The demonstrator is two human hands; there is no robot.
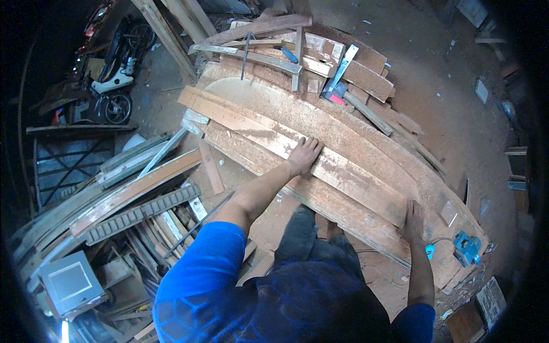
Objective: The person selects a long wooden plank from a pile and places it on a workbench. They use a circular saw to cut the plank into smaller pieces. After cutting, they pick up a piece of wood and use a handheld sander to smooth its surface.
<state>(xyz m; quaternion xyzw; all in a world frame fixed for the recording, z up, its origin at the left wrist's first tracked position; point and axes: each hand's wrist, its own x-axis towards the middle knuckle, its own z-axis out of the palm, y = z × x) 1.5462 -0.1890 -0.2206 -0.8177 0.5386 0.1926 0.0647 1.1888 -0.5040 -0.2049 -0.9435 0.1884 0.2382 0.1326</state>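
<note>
A long wooden plank (357, 182) lies slantwise across the sawdust-covered workbench (366, 143), its face pale with brown patches. Near its middle, my left hand (305, 155) rests over the plank, the fingers curled toward its far edge. At the right end, my right hand (413, 222) holds the plank's end; part of its thumb side is hidden. A blue power tool, which looks like a hand planer (468, 249), stands on the bench to the right of my right hand.
Wood offcuts (366, 80), a metal square (342, 67) and a blue-handled tool (290, 55) lie along the bench's far side. Stacked boards (137, 188) and a grey box (71, 283) are at left. A motorcycle (117, 83) stands at the far left.
</note>
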